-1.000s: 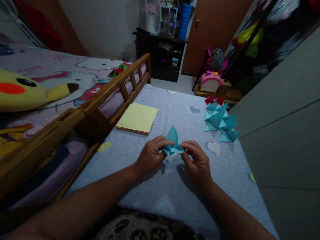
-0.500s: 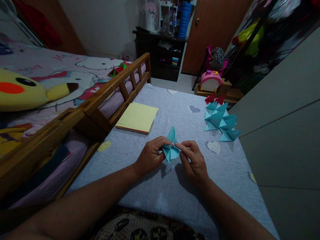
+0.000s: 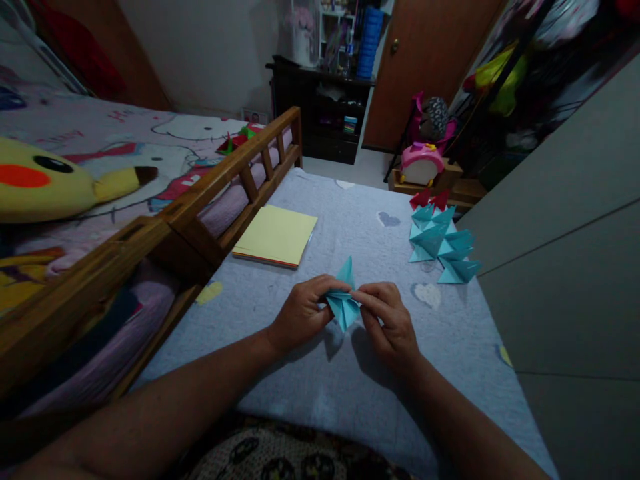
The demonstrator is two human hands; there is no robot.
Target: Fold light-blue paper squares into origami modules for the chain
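Between my hands is a light blue origami piece, held just above the bed sheet. One pointed flap stands up away from me and a pleated part points towards me. My left hand pinches its left side, fingers over the top and thumb below. At the right side, my right hand is closed on the paper's edge, its index finger pressing near the middle fold. Several folded light blue origami pieces stand grouped on the right, with red folded pieces behind them.
A stack of square paper, yellow on top, lies at the left by the wooden bed rail. Past the rail are a yellow plush toy and a red-green folded piece. A pale cabinet borders the right side.
The light blue paper's folds have drawn together; its rounded, open flaps now look narrower and more pointed. Both hands stay in nearly the same place.
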